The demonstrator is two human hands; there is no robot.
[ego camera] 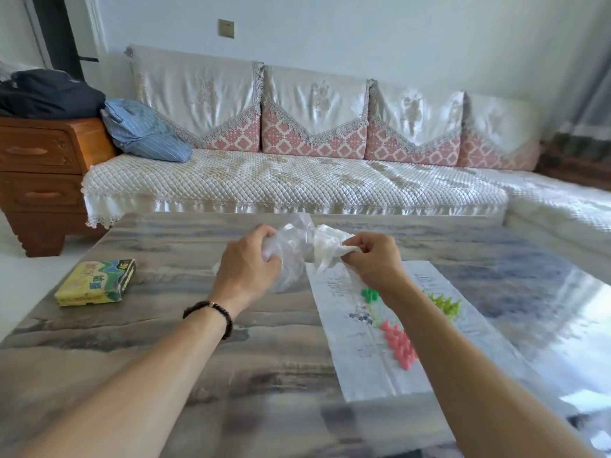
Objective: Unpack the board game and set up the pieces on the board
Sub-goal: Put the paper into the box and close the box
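Board game box (96, 283), yellow and green, lying closed-looking at the table's left, well apart from the hands; paper board (363, 342) only partly unfolded, a long strip on the table's right half, with pink pieces (398, 345), green pieces (369, 295) and yellow-green pieces (444, 305) lying on it in loose clusters, none yet standing in place; left hand (249, 262) clamped on a crumpled clear plastic bag (291, 249), right hand (372, 256) pinched shut on a whiter crumpled plastic wrap (327, 242), both held up above the board's far end; contents of either plastic impossible to tell; step in hand judged as unpacking, probably freeing or emptying the last bags; next move likely calling for setting the plastic aside, opening the board flat, then sorting pieces by colour; grey marbled table (198, 325), glossy, glare at right; pale quilted sofa (281, 180) behind, wooden drawers (39, 166) at left.
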